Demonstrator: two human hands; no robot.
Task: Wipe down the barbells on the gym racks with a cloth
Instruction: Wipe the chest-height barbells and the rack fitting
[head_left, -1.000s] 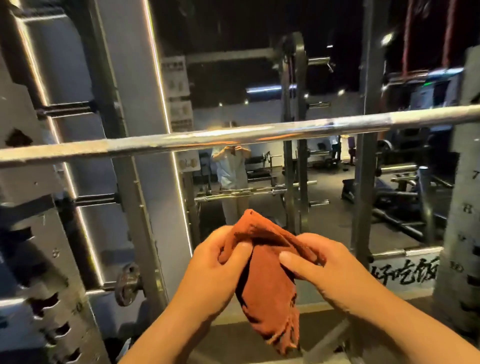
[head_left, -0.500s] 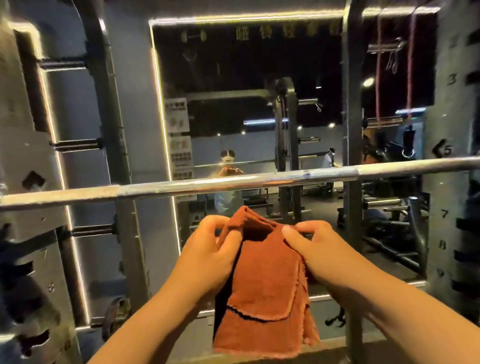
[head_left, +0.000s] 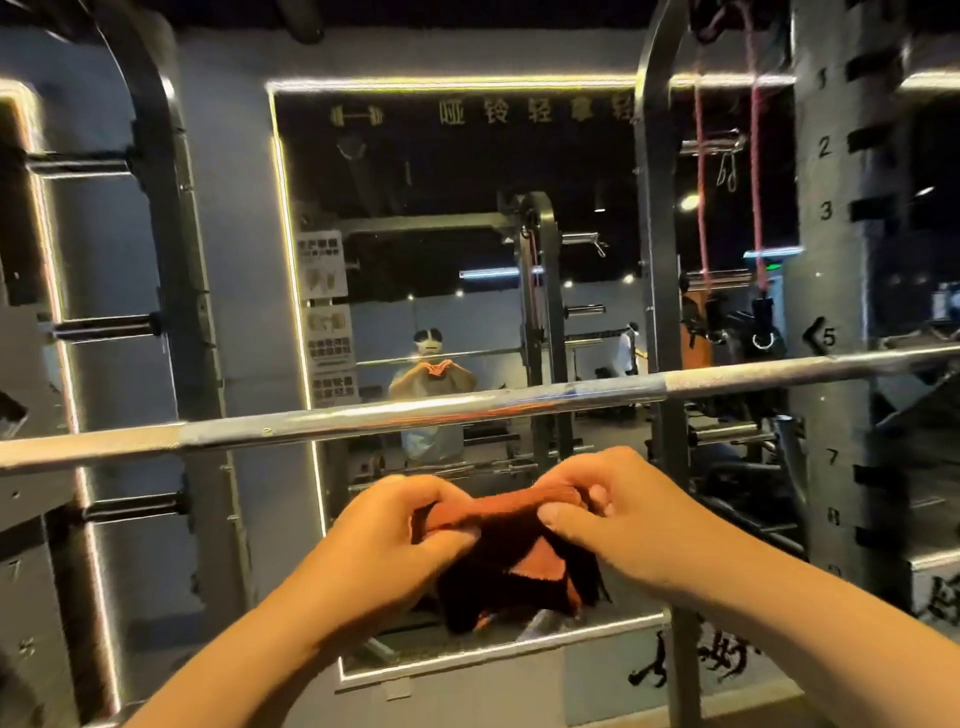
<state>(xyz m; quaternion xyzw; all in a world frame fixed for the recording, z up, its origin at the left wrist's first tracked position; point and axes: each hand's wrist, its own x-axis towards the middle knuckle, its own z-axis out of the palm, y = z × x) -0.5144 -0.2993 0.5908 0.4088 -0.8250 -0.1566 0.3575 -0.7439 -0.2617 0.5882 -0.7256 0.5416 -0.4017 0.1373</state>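
At the rack, my left hand (head_left: 387, 540) and right hand (head_left: 623, 519) pinch the orange cloth (head_left: 511, 561) between thumbs and fingers — bunching it, I judge, into a wiping pad — just below the untouched barbell (head_left: 467, 413).

Barbell (head_left: 467, 410) running across the view, cloth (head_left: 511, 551) below and in front of it between left hand (head_left: 387, 540) and right hand (head_left: 631, 514), mirror (head_left: 457, 234) behind the bar, numbered rack upright (head_left: 828, 260) at right
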